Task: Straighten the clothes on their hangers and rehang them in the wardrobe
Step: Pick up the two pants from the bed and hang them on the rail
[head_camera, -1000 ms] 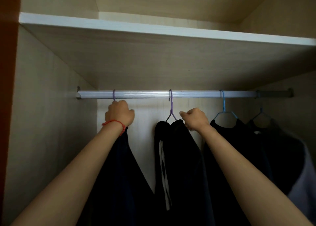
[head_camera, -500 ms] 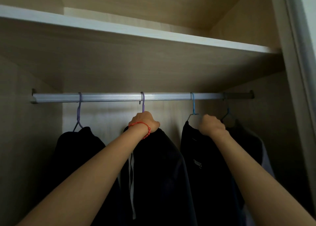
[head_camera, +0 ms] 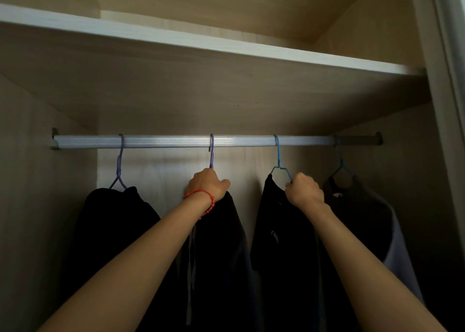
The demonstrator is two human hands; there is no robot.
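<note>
head view: i've shifted both hands one hanger rightward. left hand now fisted on the purple hanger, right hand pinching the blue hanger (both hooked on the rail); straightening continues along the row.

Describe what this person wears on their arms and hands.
Both forearms are bare, with no sleeves in view. The left hand has a red beaded bracelet around its wrist, the beads small and round. The right hand wears nothing: no ring, watch or glove shows.
</note>
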